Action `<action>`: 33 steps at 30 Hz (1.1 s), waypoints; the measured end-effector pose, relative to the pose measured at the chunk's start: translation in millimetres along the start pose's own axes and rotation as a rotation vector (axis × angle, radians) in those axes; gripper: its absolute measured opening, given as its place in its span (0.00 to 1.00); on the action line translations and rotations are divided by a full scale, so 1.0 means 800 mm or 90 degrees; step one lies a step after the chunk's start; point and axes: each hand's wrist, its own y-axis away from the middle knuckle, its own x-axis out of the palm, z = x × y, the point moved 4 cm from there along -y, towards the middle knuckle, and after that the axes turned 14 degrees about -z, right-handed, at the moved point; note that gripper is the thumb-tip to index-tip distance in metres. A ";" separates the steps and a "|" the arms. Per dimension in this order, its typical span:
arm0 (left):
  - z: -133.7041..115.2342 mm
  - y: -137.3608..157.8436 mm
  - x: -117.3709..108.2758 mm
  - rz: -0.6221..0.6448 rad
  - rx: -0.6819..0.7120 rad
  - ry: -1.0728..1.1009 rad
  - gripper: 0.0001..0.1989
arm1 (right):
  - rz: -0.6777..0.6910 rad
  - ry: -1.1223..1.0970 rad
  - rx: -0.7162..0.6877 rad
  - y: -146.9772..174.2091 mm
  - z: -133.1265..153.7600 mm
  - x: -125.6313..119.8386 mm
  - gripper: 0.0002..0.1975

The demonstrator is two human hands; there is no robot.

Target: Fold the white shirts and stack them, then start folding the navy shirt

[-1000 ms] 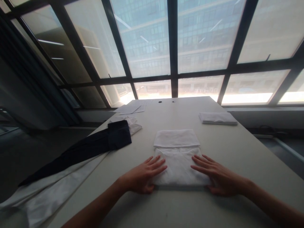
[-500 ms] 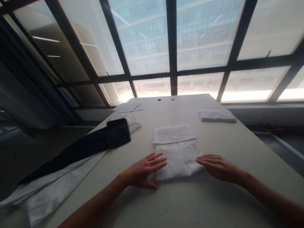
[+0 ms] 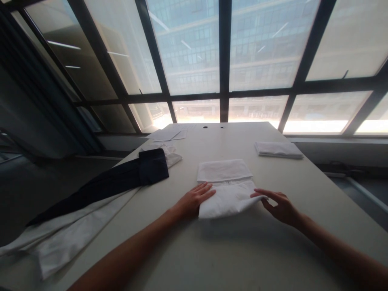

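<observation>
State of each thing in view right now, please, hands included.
White cloth: folded, near right corner lifted
Left hand: resting on its left side
Right hand: pinching the lifted corner
Dark garment: folded over at its far end
Pale cloth: loose
White stack: folded, flat
Papers: flat, overlapping
Windows: apparently shut

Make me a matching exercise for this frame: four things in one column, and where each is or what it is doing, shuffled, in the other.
Things
1. Left hand
2. Right hand
3. Dark cloth
4. Folded white bundle

Places and states
A. Reaches past the left edge of the table
B. Holds up a near corner of the white cloth
C. Lies near the table's right edge, beyond the hands
D. Rests at the left side of the white cloth

Right pairs: 1-D, 2-B, 3-A, 4-C
</observation>
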 end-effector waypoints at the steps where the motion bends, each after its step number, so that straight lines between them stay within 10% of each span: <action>1: 0.000 -0.001 0.001 0.005 -0.004 0.008 0.33 | 0.038 0.016 -0.009 0.000 -0.004 0.000 0.25; 7: -0.004 -0.003 -0.009 0.000 -0.015 0.045 0.28 | 0.248 0.107 -0.048 -0.023 -0.036 0.007 0.45; 16: 0.008 -0.007 -0.027 -0.041 -0.026 0.094 0.31 | 0.211 -0.079 -0.153 -0.068 -0.052 0.018 0.26; 26: 0.064 -0.011 -0.003 -0.189 -0.386 0.334 0.31 | 0.042 -0.083 0.312 -0.076 -0.102 0.056 0.32; 33: 0.067 -0.020 -0.003 -0.260 -0.478 0.335 0.28 | -0.046 -0.094 0.356 -0.100 -0.103 0.074 0.33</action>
